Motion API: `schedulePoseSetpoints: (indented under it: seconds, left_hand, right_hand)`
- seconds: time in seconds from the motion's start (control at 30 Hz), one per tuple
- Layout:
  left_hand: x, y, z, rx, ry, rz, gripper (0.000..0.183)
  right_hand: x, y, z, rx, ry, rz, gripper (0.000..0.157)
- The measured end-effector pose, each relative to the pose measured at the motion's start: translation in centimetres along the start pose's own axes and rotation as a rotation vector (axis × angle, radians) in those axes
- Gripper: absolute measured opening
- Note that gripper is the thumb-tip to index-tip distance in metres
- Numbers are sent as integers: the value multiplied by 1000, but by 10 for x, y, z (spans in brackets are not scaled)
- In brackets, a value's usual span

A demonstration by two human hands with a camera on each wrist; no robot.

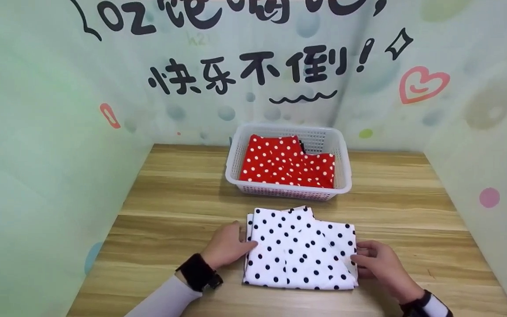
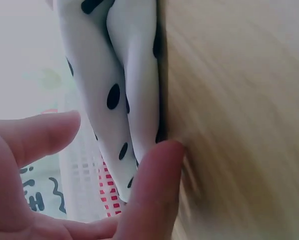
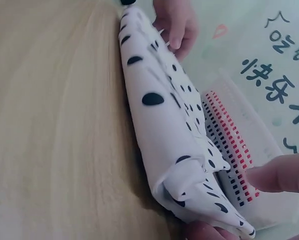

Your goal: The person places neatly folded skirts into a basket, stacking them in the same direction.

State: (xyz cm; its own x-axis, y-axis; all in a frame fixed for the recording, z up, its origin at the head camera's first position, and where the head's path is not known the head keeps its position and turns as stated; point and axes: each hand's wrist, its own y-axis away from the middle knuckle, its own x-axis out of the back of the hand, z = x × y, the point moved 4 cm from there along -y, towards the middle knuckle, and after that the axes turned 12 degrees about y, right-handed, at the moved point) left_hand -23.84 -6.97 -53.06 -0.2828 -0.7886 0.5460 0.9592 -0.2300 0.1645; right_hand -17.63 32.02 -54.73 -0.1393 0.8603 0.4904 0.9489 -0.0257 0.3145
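Note:
A folded white cloth with black dots [image 1: 297, 251] lies flat on the wooden table, its layers stacked and its upper edge stepped down on the right. At its left edge is my left hand [image 1: 225, 247], the thumb over the border. In the left wrist view the thumb and fingers [image 2: 157, 185] stand apart around the fold. My right hand [image 1: 381, 266] is at the opposite edge, its thumb by the top layer. The right wrist view shows a fingertip [image 3: 209, 232] low against the cloth's corner, while the thumb [image 3: 279, 174] is raised away from it.
Behind the white cloth stands a white plastic basket [image 1: 288, 190] with a folded red cloth with white dots [image 1: 275, 163] inside. Something small and dark shows beside the red cloth. Printed curtains [image 1: 253, 110] enclose the wooden table [image 1: 170, 193] at the back and sides.

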Motion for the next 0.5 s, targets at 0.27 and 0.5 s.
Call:
schedulePoseSetpoints:
  seconds: [0.27,0.5]
  left_hand:
    - [-11,4,-7,104,236,-67,49]
    - [-32,3,0,147,565,-200,33]
  right_hand:
    - [-2,8,14,-51,-244,-170,62]
    - [-17,5,3,8,-325,-262,52]
